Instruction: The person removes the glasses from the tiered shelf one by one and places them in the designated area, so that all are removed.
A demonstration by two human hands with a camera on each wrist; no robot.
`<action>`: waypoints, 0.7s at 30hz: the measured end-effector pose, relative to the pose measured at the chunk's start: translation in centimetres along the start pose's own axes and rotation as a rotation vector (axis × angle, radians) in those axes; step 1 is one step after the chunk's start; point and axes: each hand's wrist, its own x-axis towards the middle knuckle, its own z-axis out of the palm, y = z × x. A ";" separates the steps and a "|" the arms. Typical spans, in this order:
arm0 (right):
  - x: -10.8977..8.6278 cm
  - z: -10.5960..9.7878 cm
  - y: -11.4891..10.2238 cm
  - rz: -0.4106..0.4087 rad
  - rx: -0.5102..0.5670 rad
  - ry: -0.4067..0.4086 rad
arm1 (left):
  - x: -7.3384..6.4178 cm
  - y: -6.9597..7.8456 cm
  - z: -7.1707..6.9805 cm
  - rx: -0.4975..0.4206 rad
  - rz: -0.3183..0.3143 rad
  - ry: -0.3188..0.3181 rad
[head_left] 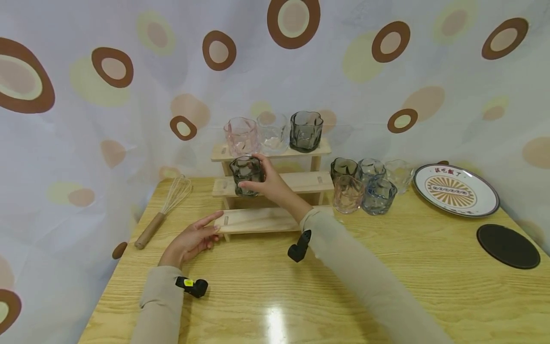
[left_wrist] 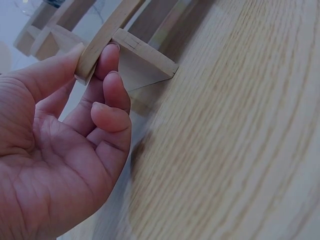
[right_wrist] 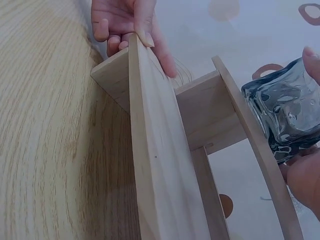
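A dark grey glass [head_left: 247, 177] is in my right hand [head_left: 275, 185], thumb and fingers curled round it, over the left end of the middle step of a three-step wooden rack [head_left: 262, 220]. The right wrist view shows this glass [right_wrist: 285, 107] close against the step's edge. My left hand [head_left: 195, 240] pinches the left end of the lowest step; in the left wrist view the thumb lies on top of the board [left_wrist: 102, 42] and fingers curl beneath it. On the top step stand a pink glass [head_left: 241, 137], a clear glass [head_left: 273, 135] and another dark grey glass [head_left: 306, 132].
Right of the rack several glasses stand close together, among them a pink glass [head_left: 347, 195] and a blue glass [head_left: 378, 197]. Farther right are a patterned plate [head_left: 457, 190] and a black oval mat [head_left: 508, 246]. A whisk [head_left: 161, 215] lies at the table's left edge.
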 end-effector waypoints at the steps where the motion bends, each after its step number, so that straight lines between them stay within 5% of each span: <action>1: 0.0 0.0 0.0 -0.001 0.002 0.001 | 0.0 0.0 0.0 -0.002 0.000 -0.001; 21: -1.9 -1.4 -0.1 -0.015 -0.025 0.021 | 0.0 0.1 0.2 0.019 0.004 -0.003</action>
